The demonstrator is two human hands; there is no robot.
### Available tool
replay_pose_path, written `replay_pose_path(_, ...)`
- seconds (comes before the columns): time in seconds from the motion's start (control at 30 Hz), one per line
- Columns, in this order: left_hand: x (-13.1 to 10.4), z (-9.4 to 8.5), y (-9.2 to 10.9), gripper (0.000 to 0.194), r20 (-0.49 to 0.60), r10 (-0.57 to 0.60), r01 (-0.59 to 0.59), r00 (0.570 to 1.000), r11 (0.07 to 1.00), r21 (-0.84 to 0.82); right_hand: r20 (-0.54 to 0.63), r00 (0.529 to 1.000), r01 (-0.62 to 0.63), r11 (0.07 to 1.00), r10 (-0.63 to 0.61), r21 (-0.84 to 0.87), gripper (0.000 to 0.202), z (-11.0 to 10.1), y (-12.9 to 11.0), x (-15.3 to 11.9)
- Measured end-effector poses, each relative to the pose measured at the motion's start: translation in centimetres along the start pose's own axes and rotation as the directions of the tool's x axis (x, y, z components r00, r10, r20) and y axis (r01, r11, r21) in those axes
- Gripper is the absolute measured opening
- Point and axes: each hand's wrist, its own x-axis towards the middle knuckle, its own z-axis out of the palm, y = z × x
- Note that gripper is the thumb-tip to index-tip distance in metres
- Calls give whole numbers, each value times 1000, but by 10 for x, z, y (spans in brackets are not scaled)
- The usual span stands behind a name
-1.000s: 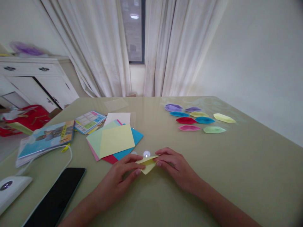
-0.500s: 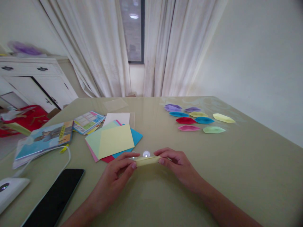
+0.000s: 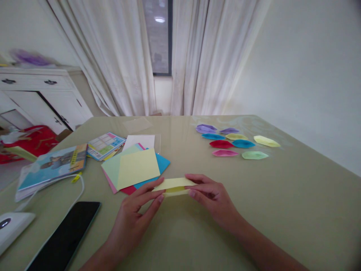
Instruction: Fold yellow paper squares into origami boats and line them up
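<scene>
A folded strip of pale yellow paper [image 3: 175, 183] is held above the table between both hands, its two long sides parted with a gap down the middle. My left hand [image 3: 141, 207] pinches its left end, thumb at the near side and fingers at the far side. At the other end my right hand [image 3: 213, 195] grips it in the same way. Just beyond my left hand lies a fanned stack of coloured paper squares [image 3: 139, 168], pale yellow on top, with green, blue, pink and red edges showing beneath.
Several folded paper boats [image 3: 221, 144] in purple, blue, yellow, red, pink and green lie at the far right. On the left are a black phone [image 3: 66, 235], a white device [image 3: 15, 227] with a cable, a picture book [image 3: 56, 165] and printed cards [image 3: 106, 146].
The yellow folded paper has been spread: its far side is raised and turned outward, showing a gap between the sides. Both hands stay in nearly the same place.
</scene>
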Motion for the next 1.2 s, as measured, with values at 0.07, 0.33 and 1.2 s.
replay_pose_path(0.07, -2, 2, 1, 19, -42, 44, -43, 998, 999, 26, -32, 999, 29, 1000, -29, 6, 20, 1, 2, -1)
replay_pose_path(0.33, -8, 7, 5, 24, -151, 155, -149, 976, 987, 54, -118, 986, 113, 990, -122, -84, 15, 7, -2, -6)
replay_pose_path(1.2, -2, 8, -2, 18, -35, 102, -100, 994, 993, 55, -62, 935, 288, 852, -349, -438, 16, 12, 5, -6)
